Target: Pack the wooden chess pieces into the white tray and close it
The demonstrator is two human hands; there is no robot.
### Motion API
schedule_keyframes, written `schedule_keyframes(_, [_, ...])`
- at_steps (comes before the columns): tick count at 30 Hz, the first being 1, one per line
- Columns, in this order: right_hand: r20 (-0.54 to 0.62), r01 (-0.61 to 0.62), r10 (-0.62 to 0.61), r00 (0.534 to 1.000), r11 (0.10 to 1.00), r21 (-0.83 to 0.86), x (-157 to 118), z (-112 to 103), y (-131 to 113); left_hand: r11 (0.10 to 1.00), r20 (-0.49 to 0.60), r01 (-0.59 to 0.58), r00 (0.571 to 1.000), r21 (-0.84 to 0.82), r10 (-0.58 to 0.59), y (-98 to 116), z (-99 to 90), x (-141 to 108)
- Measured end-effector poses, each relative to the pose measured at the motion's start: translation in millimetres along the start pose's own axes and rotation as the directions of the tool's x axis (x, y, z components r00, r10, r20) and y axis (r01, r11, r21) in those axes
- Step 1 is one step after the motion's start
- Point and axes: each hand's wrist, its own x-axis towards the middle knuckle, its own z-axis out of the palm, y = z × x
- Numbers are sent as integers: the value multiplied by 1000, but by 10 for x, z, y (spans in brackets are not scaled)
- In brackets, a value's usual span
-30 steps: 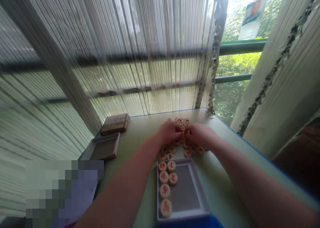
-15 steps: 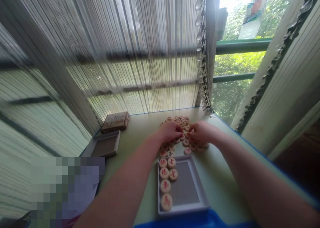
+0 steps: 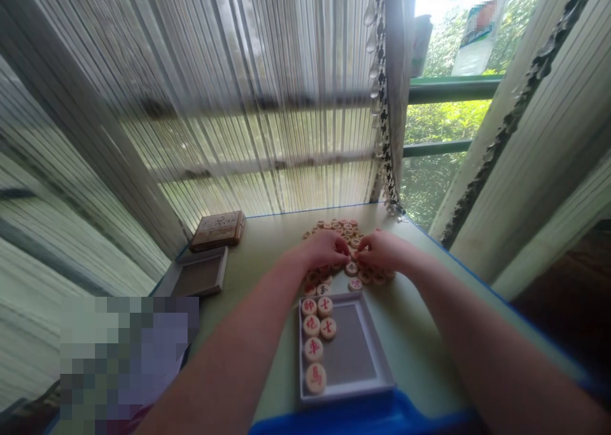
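Over a pile of round wooden xiangqi pieces [image 3: 341,225], both of my hands work close together. My left hand [image 3: 327,248] has its fingers curled down among the pieces; what they pinch, if anything, is hidden. Facing it, my right hand [image 3: 382,250] has thumb and fingers drawn together at a xiangqi piece [image 3: 354,255] between the hands. Nearer to me lies a shallow pale box [image 3: 351,352] with a grey inside. Several red-marked pieces [image 3: 312,349] lie face up along its left side, in one full column and a short second one.
A closed wooden box [image 3: 217,229] and another shallow pale tray [image 3: 200,276] sit at the table's left back. Loose pieces [image 3: 354,284] lie just beyond the box. Striped curtains [image 3: 262,104] hang behind the pale green table [image 3: 267,237]. Something blue [image 3: 334,419] is at the near edge.
The whole view has shifted slightly, so things appear a little further left and up. My hands stay over the pile with small finger movements; the pieces in the box are unchanged.
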Motion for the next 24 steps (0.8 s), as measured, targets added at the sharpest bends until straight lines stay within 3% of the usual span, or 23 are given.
schedule_keyframes(9, [66,-71,57,996,968,239,29,24,24,991,-125,2,992,135,15,64,5,8])
schedule_keyframes(14, [90,-111,79,993,886,450,6,-38,33,997,-143,-37,989,-63,27,54,4,33])
schedule_keyframes(19, [62,-157,148,987,822,548,-59,-186,-25,949,-115,-33,993,-313,-3,56,22,49])
schedule_keyframes(24, [89,-201,191,978,712,673,-63,-218,-30,946,-212,-96,977,-309,30,108,23,36])
